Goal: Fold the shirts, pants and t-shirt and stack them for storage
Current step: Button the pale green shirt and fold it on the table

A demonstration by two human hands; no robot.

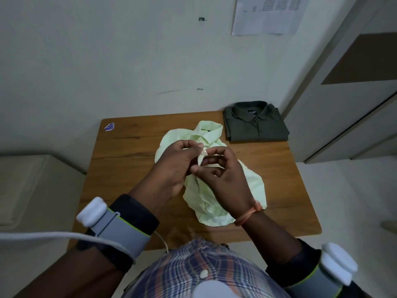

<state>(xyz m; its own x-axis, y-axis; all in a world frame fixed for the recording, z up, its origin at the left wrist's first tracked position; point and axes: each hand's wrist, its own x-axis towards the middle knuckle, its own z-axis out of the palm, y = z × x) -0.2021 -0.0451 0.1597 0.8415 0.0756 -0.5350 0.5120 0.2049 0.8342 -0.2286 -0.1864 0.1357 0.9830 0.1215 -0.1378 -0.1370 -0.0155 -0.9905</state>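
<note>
We pinched the pale green shirt (214, 186) placket in left hand (171, 166) and right hand (223, 175), buttoning; folding seemed next.

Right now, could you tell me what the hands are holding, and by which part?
Both the left hand and right hand pinch the light green shirt at its front placket, below the collar.

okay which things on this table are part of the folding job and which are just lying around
Part of the job:
light green shirt, pinched at its front by left hand and right hand
folded dark green shirt

Just lying about:
blue sticker on the table
paper on the wall
</note>
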